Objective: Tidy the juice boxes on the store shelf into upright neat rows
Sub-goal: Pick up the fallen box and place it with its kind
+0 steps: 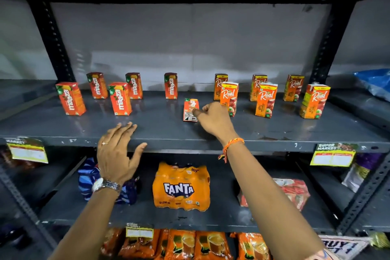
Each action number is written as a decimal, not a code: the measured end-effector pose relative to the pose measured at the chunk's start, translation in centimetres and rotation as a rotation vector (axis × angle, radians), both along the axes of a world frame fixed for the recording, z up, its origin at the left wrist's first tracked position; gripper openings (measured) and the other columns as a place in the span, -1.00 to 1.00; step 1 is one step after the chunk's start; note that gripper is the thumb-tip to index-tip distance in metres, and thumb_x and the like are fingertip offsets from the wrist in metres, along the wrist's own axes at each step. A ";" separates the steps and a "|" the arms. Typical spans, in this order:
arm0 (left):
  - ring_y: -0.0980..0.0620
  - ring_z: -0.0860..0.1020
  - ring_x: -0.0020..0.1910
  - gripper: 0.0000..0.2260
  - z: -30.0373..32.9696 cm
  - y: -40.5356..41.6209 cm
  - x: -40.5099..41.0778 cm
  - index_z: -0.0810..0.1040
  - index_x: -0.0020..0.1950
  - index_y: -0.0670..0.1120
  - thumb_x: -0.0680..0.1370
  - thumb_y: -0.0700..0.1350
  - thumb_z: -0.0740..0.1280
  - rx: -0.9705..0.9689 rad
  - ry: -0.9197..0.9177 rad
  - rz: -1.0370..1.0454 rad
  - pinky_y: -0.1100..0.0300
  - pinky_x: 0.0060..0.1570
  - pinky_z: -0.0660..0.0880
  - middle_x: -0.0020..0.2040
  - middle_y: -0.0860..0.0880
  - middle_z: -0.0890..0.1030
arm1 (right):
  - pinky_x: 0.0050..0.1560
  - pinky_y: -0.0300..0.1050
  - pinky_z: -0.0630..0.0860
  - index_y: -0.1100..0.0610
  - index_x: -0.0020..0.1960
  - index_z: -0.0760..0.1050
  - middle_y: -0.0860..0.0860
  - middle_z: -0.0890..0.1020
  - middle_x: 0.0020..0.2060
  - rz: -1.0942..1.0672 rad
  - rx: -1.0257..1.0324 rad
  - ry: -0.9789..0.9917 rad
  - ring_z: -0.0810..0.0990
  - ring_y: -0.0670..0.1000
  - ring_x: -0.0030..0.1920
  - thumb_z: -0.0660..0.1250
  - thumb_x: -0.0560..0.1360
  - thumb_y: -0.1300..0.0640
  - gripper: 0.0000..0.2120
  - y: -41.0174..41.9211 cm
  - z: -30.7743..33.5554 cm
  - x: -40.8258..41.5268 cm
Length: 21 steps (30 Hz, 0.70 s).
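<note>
On the grey metal shelf (160, 131), several red Maaza juice boxes (70, 99) stand upright on the left in two loose rows. Several orange Real apple boxes (266, 100) stand upright on the right. One Maaza box (190, 110) lies flat near the middle. My right hand (213, 119) reaches in and its fingers pinch this fallen box at its right edge. My left hand (117, 151) hovers over the shelf's front edge, fingers spread and holding nothing.
Below sits a Fanta bottle pack (181, 187), a blue wrapped pack (90, 177) and a red pack (295, 194). Orange pouches (181, 245) fill the lowest level. Price tags (333, 155) hang on the shelf edge. A blue bag (375, 82) lies at the far right.
</note>
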<state>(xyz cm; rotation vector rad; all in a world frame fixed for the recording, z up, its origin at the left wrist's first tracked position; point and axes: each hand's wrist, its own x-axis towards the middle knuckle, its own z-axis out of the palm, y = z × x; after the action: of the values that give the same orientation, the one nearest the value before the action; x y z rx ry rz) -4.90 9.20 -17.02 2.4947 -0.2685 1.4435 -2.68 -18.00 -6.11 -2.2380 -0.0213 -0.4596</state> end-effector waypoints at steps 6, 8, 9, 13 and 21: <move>-0.15 0.51 0.34 -0.53 0.5 6.6 1.5 0.61 0.26 -0.11 0.59 0.18 0.16 0.013 -0.006 0.008 -0.07 0.39 0.30 0.24 -0.08 0.64 | -0.07 -0.02 0.47 0.23 -0.10 0.54 0.20 0.64 -0.04 -0.118 -0.130 0.037 0.59 0.23 -0.01 0.33 0.40 -0.31 -0.44 4.4 0.3 1.6; -0.15 0.54 0.30 -0.54 0.2 6.3 1.3 0.62 0.24 -0.10 0.60 0.18 0.15 0.041 -0.009 -0.023 -0.09 0.35 0.33 0.22 -0.07 0.66 | 0.02 0.01 0.49 0.25 0.01 0.56 0.22 0.64 0.05 -0.143 -0.143 0.044 0.60 0.25 0.08 0.37 0.38 -0.30 -0.41 4.4 0.0 1.7; -0.14 0.56 0.27 -0.54 -0.1 6.0 1.2 0.62 0.24 -0.10 0.60 0.18 0.14 0.064 -0.018 -0.025 -0.09 0.33 0.35 0.22 -0.06 0.66 | 0.00 0.00 0.49 0.24 0.00 0.56 0.21 0.66 0.04 -0.153 -0.133 0.046 0.61 0.24 0.07 0.39 0.37 -0.29 -0.43 4.3 0.0 1.7; -0.11 0.60 0.20 -0.55 0.2 7.1 1.5 0.61 0.26 -0.08 0.60 0.18 0.15 0.094 -0.024 -0.070 -0.07 0.26 0.39 0.24 -0.03 0.65 | 0.01 0.00 0.58 0.26 -0.06 0.60 0.17 0.68 -0.07 -0.166 -0.005 0.107 0.64 0.19 0.00 0.44 0.34 -0.14 -0.55 5.7 0.8 1.9; -0.05 0.53 0.17 -0.58 -0.7 7.8 2.6 0.56 0.25 -0.04 0.61 0.19 0.12 0.109 -0.074 -0.081 -0.01 0.19 0.33 0.21 -0.01 0.65 | 0.04 0.26 0.62 0.41 -0.08 0.56 0.28 0.67 -0.06 -0.180 0.652 0.082 0.66 0.26 0.05 0.33 0.46 0.28 -0.83 7.0 0.6 2.0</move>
<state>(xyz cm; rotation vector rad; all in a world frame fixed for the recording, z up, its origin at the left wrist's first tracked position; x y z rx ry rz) -2.29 17.01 -17.72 2.4862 -0.4691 1.5288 -0.66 -10.99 -5.50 -1.6182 0.3305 -0.3982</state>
